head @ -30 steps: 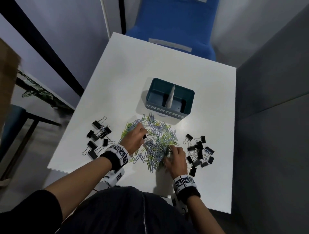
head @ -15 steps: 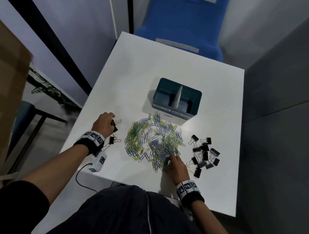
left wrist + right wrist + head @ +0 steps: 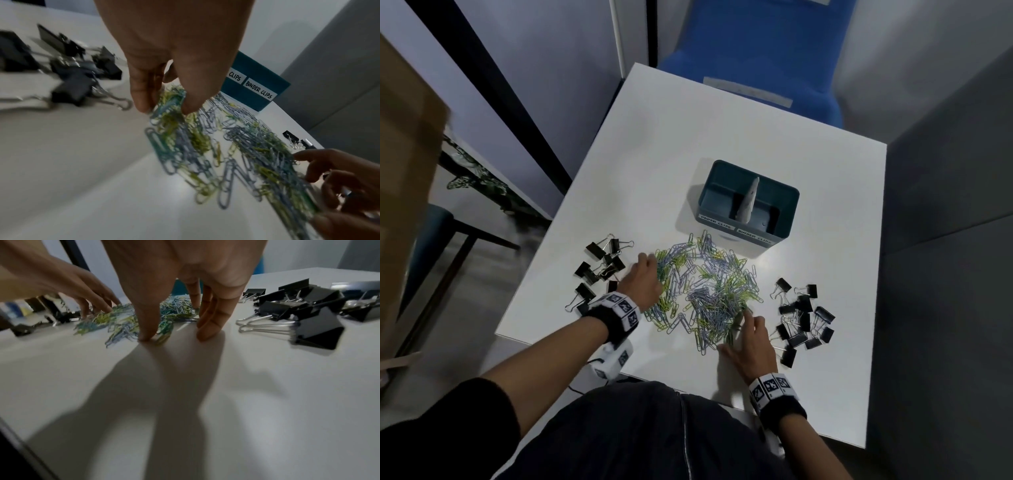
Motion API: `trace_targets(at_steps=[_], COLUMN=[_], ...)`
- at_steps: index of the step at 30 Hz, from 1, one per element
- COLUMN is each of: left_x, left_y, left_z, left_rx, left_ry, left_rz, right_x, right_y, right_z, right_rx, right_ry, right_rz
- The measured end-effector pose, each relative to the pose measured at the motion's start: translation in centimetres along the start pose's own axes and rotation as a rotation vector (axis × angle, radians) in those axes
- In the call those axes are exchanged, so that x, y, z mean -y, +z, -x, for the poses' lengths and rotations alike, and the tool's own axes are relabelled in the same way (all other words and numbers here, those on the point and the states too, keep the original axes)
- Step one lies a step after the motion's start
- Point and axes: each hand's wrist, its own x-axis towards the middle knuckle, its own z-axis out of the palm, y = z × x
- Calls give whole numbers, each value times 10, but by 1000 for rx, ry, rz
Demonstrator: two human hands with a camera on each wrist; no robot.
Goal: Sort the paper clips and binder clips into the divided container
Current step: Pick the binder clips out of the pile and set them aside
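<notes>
Binder clips lie in two black heaps on the white table (image 3: 722, 137), one (image 3: 601, 270) toward its left edge and one (image 3: 803, 318) toward its right, flanking the paper clips (image 3: 705, 291) spread mid-table in blue, green and yellow. Behind them stands the teal divided container (image 3: 748, 202). The left hand (image 3: 643, 282) pinches clips at the pile's left margin; the right hand (image 3: 751, 346) rests spread fingertips at its near right margin.
</notes>
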Motion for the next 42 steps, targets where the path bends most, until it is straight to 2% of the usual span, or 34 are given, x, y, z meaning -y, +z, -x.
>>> trace_targets(at_steps=[3, 8, 10, 13, 16, 19, 24, 30, 34, 36, 37, 40, 42], left_x=[-23, -35, -34, -36, -41, -54, -82, -75, -58, -44, -35, -9, -2], left_y=[10, 17, 11, 1, -1, 4, 16, 26, 20, 18, 18, 21, 22], left_z=[-2, -1, -6, -23, -42, -61, -71, -36, -5, 10, 16, 23, 20], left_rx=[3, -16, -80, -131, -37, 102, 216, 283, 216, 129, 108, 112, 123], left_ry=[27, 169, 168, 120, 45, 47, 206, 431, 556, 529, 470, 237, 147], left_rz=[88, 47, 68, 58, 90, 31, -138, -324, -328, -283, -240, -148, -110], right_x=[12, 27, 23, 14, 10, 16, 32, 31, 37, 41, 43, 49, 50], right_y=[6, 2, -5, -12, -16, -13, -10, -10, -18, -20, -20, -15, -12], right_z=[-10, -15, -14, -22, -43, -65, -93, -114, -125, -128, -128, -120, -111], right_rx=[-32, 33, -23, -173, -167, -125, -107, -158, -242, -213, -171, -42, 19], right_ry=[-7, -94, -139, -87, 11, 77, 90, -91, -131, -157, -187, -311, -375], right_rz=[2, 72, 56, -27, -74, -137, -143, -73, -143, -118, -71, 69, 111])
